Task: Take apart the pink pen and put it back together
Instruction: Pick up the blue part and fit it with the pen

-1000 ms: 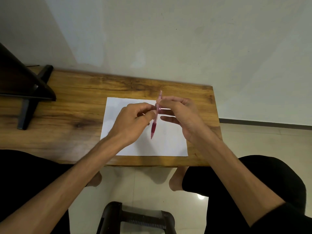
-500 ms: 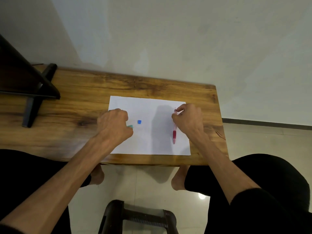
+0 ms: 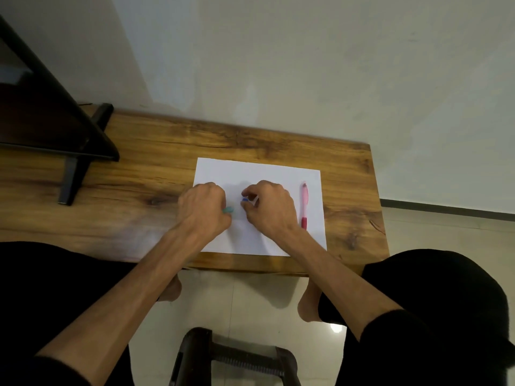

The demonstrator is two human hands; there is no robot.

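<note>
The pink pen (image 3: 304, 204) lies by itself on the right side of a white paper sheet (image 3: 259, 240), its dark pink grip end toward me. My left hand (image 3: 204, 208) rests on the sheet's left part, curled shut, and a small teal piece (image 3: 228, 210) sticks out at its fingertips. My right hand (image 3: 269, 208) is in the middle of the sheet, left of the pen. Its thumb and fingers are pinched around a tiny blue piece (image 3: 245, 200). Whether the blue piece is off the paper is hidden by the fingers.
The sheet lies on a wooden table (image 3: 139, 176), close to its front and right edges. A dark stand (image 3: 69, 140) sits at the table's left end. A black stool (image 3: 231, 358) is on the floor between my knees.
A second ago both hands held the pen above the sheet. My right hand laid it down on the right, then moved left to the blue piece. The left hand dropped to the paper.
</note>
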